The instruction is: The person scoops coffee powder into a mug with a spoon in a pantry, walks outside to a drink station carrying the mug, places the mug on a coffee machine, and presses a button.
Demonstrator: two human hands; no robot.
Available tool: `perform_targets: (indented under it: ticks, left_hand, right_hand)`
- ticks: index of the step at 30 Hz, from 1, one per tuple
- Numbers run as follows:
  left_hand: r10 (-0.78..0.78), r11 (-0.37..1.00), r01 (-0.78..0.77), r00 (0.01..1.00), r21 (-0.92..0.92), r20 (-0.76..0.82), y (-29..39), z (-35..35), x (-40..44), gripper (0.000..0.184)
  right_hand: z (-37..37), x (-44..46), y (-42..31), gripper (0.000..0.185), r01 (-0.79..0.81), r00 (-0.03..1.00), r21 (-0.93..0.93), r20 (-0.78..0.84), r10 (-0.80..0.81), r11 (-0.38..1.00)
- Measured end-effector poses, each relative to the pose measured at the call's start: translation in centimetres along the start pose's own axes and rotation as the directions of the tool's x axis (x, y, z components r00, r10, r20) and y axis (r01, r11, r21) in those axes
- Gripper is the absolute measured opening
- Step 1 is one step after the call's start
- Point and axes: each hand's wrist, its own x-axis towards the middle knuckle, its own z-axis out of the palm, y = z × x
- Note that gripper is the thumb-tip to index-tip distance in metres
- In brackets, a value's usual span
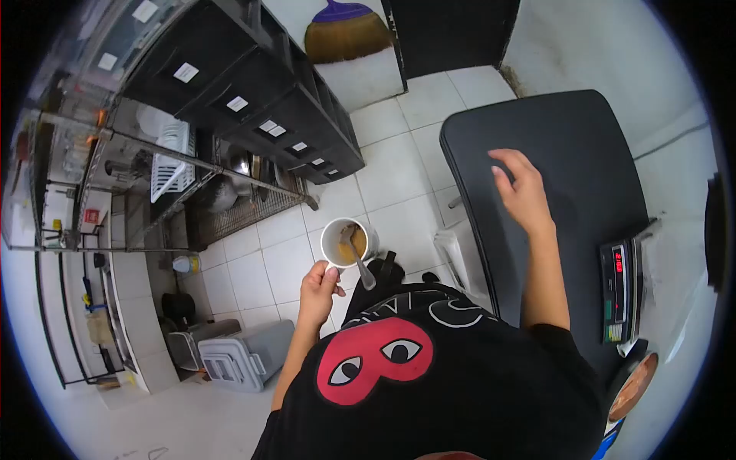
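Observation:
A white mug [371,241] is held by its handle in my left hand [319,290], in front of my body above the tiled floor. Inside the mug is some brown content [349,251], and a metal spoon [362,266] leans in it with its handle over the near rim. My right hand [523,188] is over the black table [552,126], fingers apart and thumb spread, holding nothing. Whether its fingers touch the tabletop is unclear.
A digital scale [619,287] with a red display sits at the table's right edge. Black drawers [253,96] and a wire shelf [222,165] with dishes stand at left. Grey lidded bins [238,360] are on the floor. A broom [345,34] hangs at the top.

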Motion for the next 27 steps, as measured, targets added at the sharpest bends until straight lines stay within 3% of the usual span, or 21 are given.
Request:
perform_targets:
  ticks: [4, 7, 9, 11, 14, 18, 20, 24, 27]
  left_hand:
    - [0.035, 0.989, -0.045, 0.997, 0.142, 0.074, 3.6, -1.5, 11.9, 0.020]
    - [0.075, 0.948, -0.136, 0.974, 0.287, 0.214, 7.2, -1.5, 21.9, 0.022]
    - [0.054, 0.967, -0.125, 0.952, 0.223, 0.302, 9.4, -0.2, 28.1, 0.021]
    - [0.066, 0.930, -0.204, 0.911, 0.305, 0.406, 12.3, 1.3, 34.3, 0.020]
    - [0.004, 0.955, -0.155, 0.858, 0.251, 0.514, 14.5, 4.5, 43.4, 0.021]
    - [-0.057, 0.962, -0.118, 0.797, 0.248, 0.601, 17.9, 10.4, 52.7, 0.022]
    - [-0.070, 0.972, -0.087, 0.781, 0.218, 0.621, 19.3, 12.8, 56.0, 0.021]
    - [-0.118, 0.954, -0.087, 0.772, 0.288, 0.624, 22.0, 16.3, 61.5, 0.021]
    - [-0.117, 0.944, -0.117, 0.755, 0.309, 0.645, 24.6, 18.2, 65.8, 0.021]
  right_hand:
    - [4.8, 7.6, 2.8, 0.020, -0.051, 0.998, 0.032, 0.025, 0.050, 0.998]
    - [6.4, 11.2, 6.2, 0.019, -0.203, 0.979, -0.027, -0.037, 0.202, 0.979]
    - [6.4, 13.0, 6.7, 0.019, -0.313, 0.948, -0.078, -0.089, 0.306, 0.946]
    - [6.4, 14.2, 7.2, 0.019, -0.432, 0.898, -0.091, -0.133, 0.419, 0.897]
    - [6.1, 15.4, 8.2, 0.019, -0.527, 0.842, -0.179, -0.247, 0.480, 0.831]
    - [5.7, 17.3, 11.8, 0.018, -0.718, 0.684, -0.158, -0.342, 0.644, 0.678]
    - [5.5, 19.8, 15.2, 0.018, -0.721, 0.670, -0.137, -0.386, 0.634, 0.679]
    - [3.9, 33.8, 18.7, 0.018, -0.622, 0.737, -0.070, -0.388, 0.553, 0.780]
    - [3.7, 47.2, 19.6, 0.021, -0.247, 0.919, -0.141, -0.347, 0.185, 0.959]
